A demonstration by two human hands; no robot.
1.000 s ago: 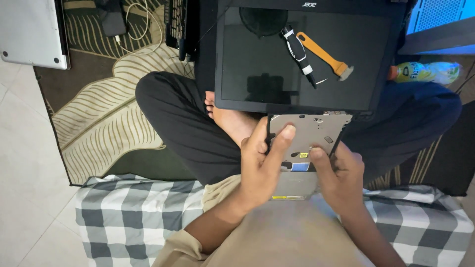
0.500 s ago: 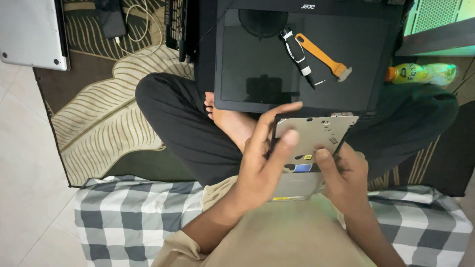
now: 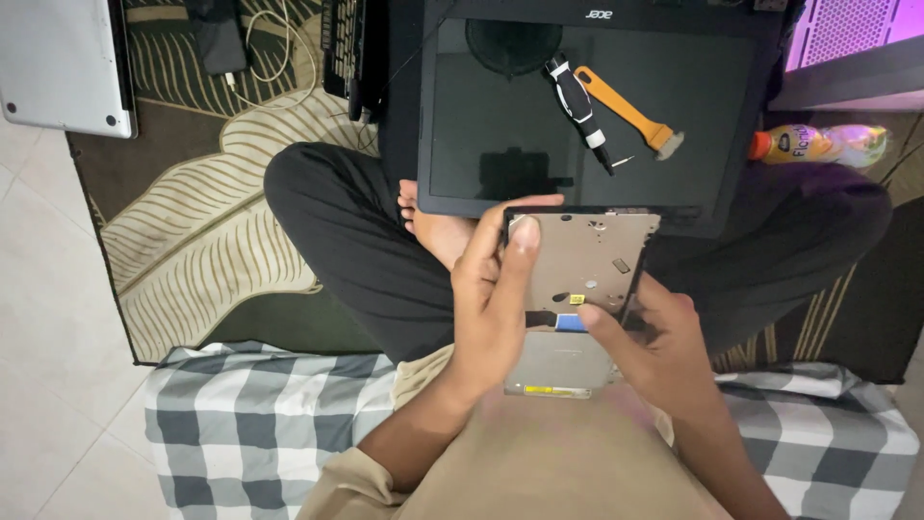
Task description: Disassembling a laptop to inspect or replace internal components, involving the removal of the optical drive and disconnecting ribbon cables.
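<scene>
**Optical drive being handled over the lap**

Both hands are gripping a slim optical drive [image 3: 577, 289] just below the laptop [image 3: 577, 116]: left hand [image 3: 496, 289] clasping its left edge, right hand [image 3: 654, 351] pinching near the blue tab. Separating its parts likely calls for careful prying.

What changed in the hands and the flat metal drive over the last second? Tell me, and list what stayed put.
The left hand shifted its grip on the flat metal drive: its fingers spread, then stretched up along the left edge to the top corner. The right hand kept hold of the lower right side. The drive moved a little up and right. The screwdriver, orange scraper, laptop and bottle stayed put.
</scene>
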